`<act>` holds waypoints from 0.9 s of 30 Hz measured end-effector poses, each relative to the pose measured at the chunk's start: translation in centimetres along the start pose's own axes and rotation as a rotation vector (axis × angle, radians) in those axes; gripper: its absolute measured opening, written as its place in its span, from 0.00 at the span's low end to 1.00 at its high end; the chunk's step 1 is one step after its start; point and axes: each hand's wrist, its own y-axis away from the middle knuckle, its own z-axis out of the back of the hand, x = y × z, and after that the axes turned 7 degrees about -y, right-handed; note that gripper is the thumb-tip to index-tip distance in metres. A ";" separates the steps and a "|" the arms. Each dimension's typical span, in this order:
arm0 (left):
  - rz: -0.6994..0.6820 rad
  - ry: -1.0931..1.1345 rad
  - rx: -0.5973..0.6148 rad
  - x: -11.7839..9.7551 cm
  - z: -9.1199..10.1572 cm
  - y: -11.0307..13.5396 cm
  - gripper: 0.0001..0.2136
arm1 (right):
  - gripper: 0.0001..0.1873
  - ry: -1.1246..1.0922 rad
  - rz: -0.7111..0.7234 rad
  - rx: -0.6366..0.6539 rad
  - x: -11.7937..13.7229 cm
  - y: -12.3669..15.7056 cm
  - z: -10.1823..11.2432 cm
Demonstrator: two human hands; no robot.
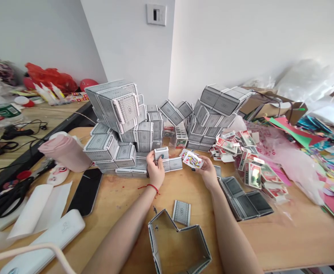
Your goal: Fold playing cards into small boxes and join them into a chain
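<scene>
My left hand [155, 170] grips a small grey-patterned card box [161, 153], held upright just above the wooden table [121, 198]. My right hand [207, 171] pinches a few playing cards [193, 160], face up, with a court card on top. The two hands are close together in front of a tall heap of grey card boxes [118, 125]. A second heap of the same boxes [215, 110] rises behind my right hand. One flat grey card box [181, 212] lies on the table between my forearms.
An open folded grey carton [178, 247] sits at the near edge. Flattened dark cartons [243, 199] lie right of my right arm, with loose red-and-green card packs [249, 160] beyond. A black phone [86, 190], pink roll [65, 152], scissors [9, 196] and white case [43, 239] lie left.
</scene>
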 end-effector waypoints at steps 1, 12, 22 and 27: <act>0.000 0.001 0.000 0.0 0.0 0.0 0.17 | 0.29 0.003 0.007 0.002 0.0 0.0 0.0; -0.015 -0.002 -0.002 0.0 0.0 0.0 0.17 | 0.29 0.008 -0.095 0.129 0.5 0.2 -0.1; 0.074 0.100 0.096 0.0 0.1 -0.2 0.21 | 0.26 -0.093 -0.178 0.275 1.7 1.2 -1.2; 0.064 0.133 0.218 -0.1 0.2 -0.3 0.33 | 0.30 -0.106 -0.203 0.211 1.0 1.1 -1.4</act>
